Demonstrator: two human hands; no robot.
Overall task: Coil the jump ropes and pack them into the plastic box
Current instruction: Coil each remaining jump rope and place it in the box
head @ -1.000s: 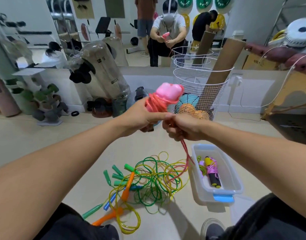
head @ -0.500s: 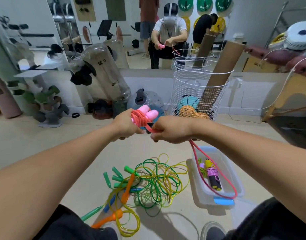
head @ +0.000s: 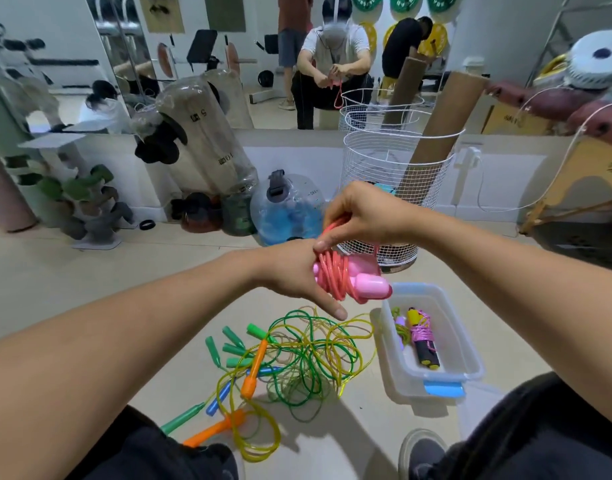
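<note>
2 hands (head: 290, 271) (head: 363, 216), 1 pink jump rope (head: 346, 278), 1 plastic box (head: 470, 368), 1 tangled rope pile (head: 297, 355), 1 wire basket (head: 394, 168)

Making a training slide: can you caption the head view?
Left hand holds pink-handled jump rope while right hand winds its cord above the clear plastic box.

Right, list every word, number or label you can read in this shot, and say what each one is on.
"5": on the upper part of the clear plastic cylinder, beside a small mark too blurred to read.
"10": lower on the same cylinder, beside another unreadable mark.
Scale marks on the blue water jug: too small to read.
Print on the cardboard box: blurred, unreadable.
Nothing readable on the pink jump rope or the plastic box.
</note>
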